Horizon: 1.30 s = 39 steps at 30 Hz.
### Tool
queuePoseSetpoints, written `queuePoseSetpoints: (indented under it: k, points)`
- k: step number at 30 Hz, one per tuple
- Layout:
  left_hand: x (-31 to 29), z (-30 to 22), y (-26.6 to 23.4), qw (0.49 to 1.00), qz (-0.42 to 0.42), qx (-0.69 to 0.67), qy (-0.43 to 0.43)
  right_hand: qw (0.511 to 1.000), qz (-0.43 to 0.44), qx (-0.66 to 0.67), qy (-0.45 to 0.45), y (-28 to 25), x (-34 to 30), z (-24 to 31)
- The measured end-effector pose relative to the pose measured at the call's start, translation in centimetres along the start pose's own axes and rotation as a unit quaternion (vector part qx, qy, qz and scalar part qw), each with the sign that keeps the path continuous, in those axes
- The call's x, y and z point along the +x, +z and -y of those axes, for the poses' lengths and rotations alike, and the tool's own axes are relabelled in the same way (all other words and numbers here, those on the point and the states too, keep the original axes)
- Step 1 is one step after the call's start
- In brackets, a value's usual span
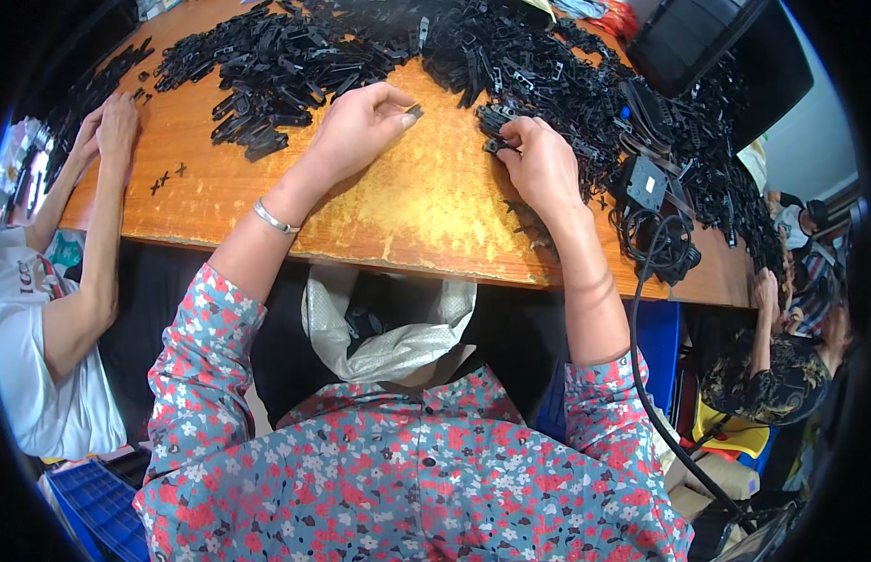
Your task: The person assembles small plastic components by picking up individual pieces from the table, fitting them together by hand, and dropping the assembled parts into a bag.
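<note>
Over the worn middle of the wooden table [398, 206], my left hand [360, 131] pinches a small black plastic piece [414, 110] between thumb and fingers. My right hand [548, 169] is at the near edge of the right-hand heap of black plastic parts [491, 56]. Its thumb and forefinger close on a black plastic part [494, 145]; other parts lie against it, and my fingers partly cover it. Another heap of slim black parts [267, 66] spreads beyond my left hand. A bracelet [274, 217] circles my left wrist.
A black box with a pale label [644, 184] and coiled cable [655, 244] sits right of my right arm. Small black crosses [167, 176] lie at left. A white woven sack [388, 351] hangs below the table edge. Co-workers' hands [117, 126] work at left, others at far right.
</note>
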<state>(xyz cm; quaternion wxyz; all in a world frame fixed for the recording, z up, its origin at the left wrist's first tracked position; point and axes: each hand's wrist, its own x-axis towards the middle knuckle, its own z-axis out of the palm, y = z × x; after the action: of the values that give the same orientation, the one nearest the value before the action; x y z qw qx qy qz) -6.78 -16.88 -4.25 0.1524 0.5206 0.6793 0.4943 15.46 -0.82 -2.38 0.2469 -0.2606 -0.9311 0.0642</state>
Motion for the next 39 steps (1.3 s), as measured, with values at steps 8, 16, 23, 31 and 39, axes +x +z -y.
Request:
queuePoseSetpoints:
  k: [8, 16, 23, 31, 39]
  points:
    - [-0.4, -1.4, -0.3, 0.961, 0.071, -0.251, -0.095, 0.995, -0.02, 0.094, 0.022, -0.5, -0.8, -0.7]
    - [-2.0, -3.6, 1.5, 0.931, 0.127, -0.315, -0.132, 0.999, 0.033, 0.018, 0.02, -1.0, -1.3, 0.7]
    - [-2.4, -3.2, 1.9, 0.92, 0.135, -0.341, -0.141, 0.987, -0.013, 0.156, 0.027, -1.5, -1.5, 1.0]
    - [-2.7, -2.7, 1.9, 0.901, 0.148, -0.381, -0.147, 0.913, 0.078, 0.397, 0.053, -1.3, -2.7, 3.9]
    - [-2.7, -2.6, 1.6, 0.896, 0.193, -0.374, -0.143, 0.931, 0.089, 0.354, 0.025, -0.4, -3.2, 4.4]
